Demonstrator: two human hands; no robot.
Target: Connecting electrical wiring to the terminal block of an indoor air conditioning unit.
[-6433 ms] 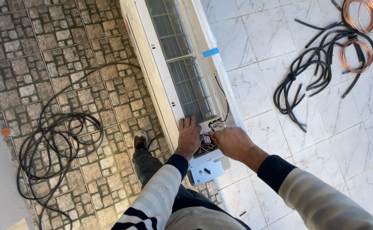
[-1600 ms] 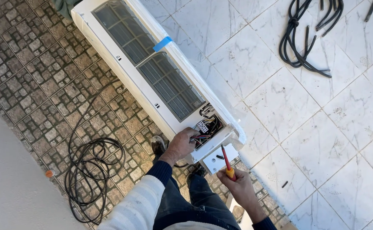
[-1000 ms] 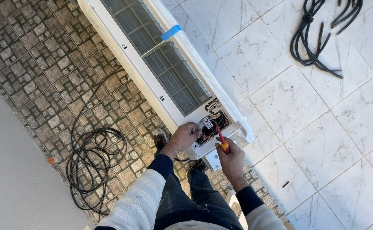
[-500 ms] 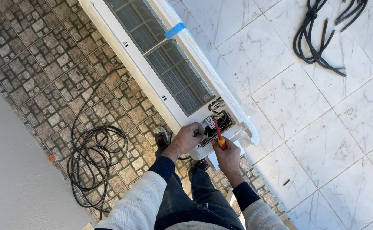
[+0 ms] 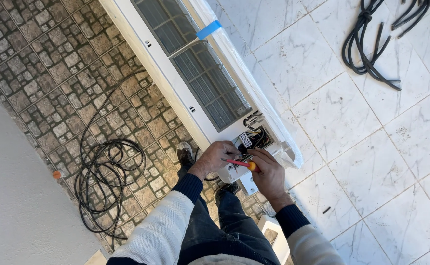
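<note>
The screwdriver [image 5: 240, 164], red shaft with a yellow and red handle, lay just below the middle of the frame, its long axis running nearly level, the tip pointing left and slightly up toward the open wiring bay [image 5: 252, 140] at the lower end of the white air conditioner unit [image 5: 195, 83]. My right hand [image 5: 268, 175] was wrapped closed around its handle, and my left hand [image 5: 216, 156] was curled against the edge of the bay beside the tip; whether those fingers pinched a wire or only steadied the housing I could not tell. A moment before, I had held the tool clear of the unit, lower and to the right with its shaft standing more upright; since then I had swung it flatter and brought it in so the blade met the terminals, which I judged to mean I had gone from readying the tool to working on a connection. The unit itself stretched on a diagonal from the upper left down to my hands, a strip of blue tape [image 5: 209, 29] near its upper part. A loose coil of black cable [image 5: 104, 179] lay on the cobbled floor [image 5: 53, 73] at the lower left, and a black hose bundle [image 5: 367, 44] rested on the white tiles [image 5: 372, 162] at the upper right.
</note>
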